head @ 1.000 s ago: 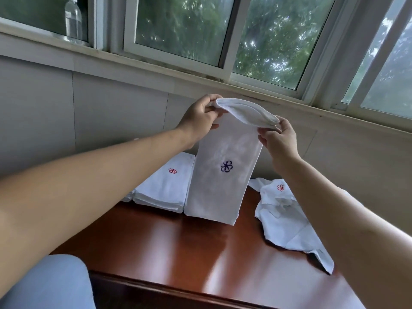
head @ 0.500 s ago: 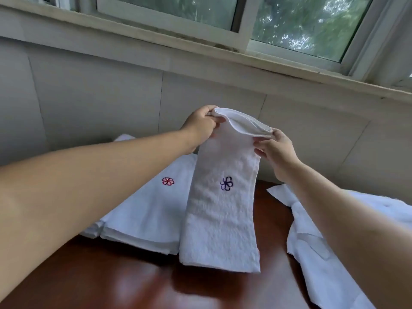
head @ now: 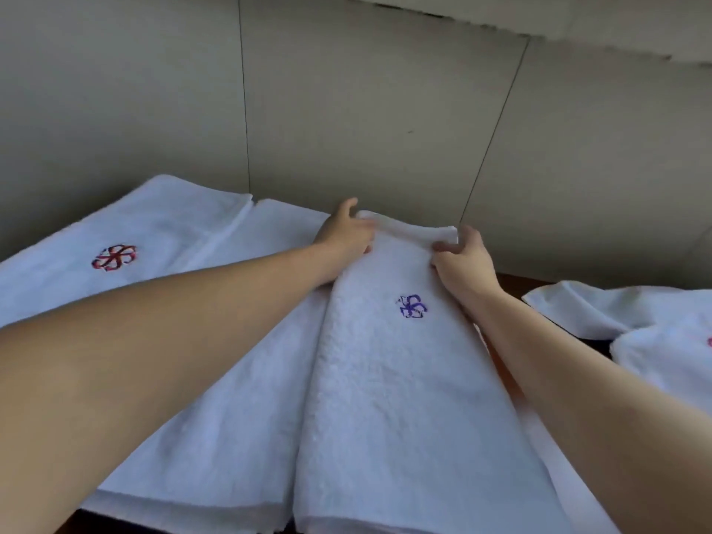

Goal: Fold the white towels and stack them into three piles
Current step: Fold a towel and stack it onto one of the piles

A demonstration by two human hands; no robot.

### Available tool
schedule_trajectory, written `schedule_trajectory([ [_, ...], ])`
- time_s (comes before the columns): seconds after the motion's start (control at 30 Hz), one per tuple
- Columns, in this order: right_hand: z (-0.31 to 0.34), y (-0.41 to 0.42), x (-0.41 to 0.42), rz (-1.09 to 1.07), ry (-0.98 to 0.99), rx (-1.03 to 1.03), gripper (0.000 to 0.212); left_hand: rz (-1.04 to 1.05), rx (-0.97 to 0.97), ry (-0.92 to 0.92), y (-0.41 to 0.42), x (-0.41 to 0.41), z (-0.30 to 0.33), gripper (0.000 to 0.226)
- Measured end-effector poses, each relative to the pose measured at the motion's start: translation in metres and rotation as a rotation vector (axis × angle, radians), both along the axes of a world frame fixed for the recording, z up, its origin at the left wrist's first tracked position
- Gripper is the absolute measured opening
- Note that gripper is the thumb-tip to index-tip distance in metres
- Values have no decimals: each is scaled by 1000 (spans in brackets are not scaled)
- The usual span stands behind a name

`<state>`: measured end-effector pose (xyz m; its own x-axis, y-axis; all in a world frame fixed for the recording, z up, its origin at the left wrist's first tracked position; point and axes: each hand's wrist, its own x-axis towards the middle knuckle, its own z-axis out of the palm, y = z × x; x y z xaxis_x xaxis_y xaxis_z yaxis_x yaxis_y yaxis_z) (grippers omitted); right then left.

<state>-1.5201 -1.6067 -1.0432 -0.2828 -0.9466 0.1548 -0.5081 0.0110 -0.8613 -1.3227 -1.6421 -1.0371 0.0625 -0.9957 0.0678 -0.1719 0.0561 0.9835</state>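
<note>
A folded white towel with a purple flower mark [head: 393, 379] lies lengthwise on the table in the middle of the view. My left hand [head: 345, 238] grips its far left corner and my right hand [head: 460, 256] pinches its far right corner. To the left lies a pile of folded white towels [head: 215, 371], and farther left another with a red flower mark [head: 127, 240]. The purple-marked towel overlaps the nearer pile's right edge.
Loose, unfolded white towels [head: 632, 321] lie at the right, one showing a bit of red mark. A strip of dark wooden table [head: 516, 281] shows between them and my right arm. A grey tiled wall [head: 385, 109] rises directly behind the towels.
My hands have lowered the purple-marked towel from hanging upright to lying flat on the table, beside the left pile. The view has tilted down and closer; the window is out of sight.
</note>
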Motion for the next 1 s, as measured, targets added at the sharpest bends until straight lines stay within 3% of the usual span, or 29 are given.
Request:
schedule_trajectory([
  [0.1, 5, 9, 2, 101, -2, 26, 85, -74, -40, -149, 7, 2, 1, 78],
  [0.3, 24, 37, 16, 275, 421, 118, 64, -303, -128, -843, 42, -4, 16, 60],
  [0.5, 25, 35, 31, 314, 657, 147, 63, -264, -127, -1244, 39, -16, 18, 59],
  [0.8, -18, -7, 30, 219, 791, 197, 59, -155, -14, -1210, 0, -24, -14, 59],
  [1.0, -7, 23, 30, 237, 788, 310, 61, -188, 98, -1203, 44, -28, -3, 59],
])
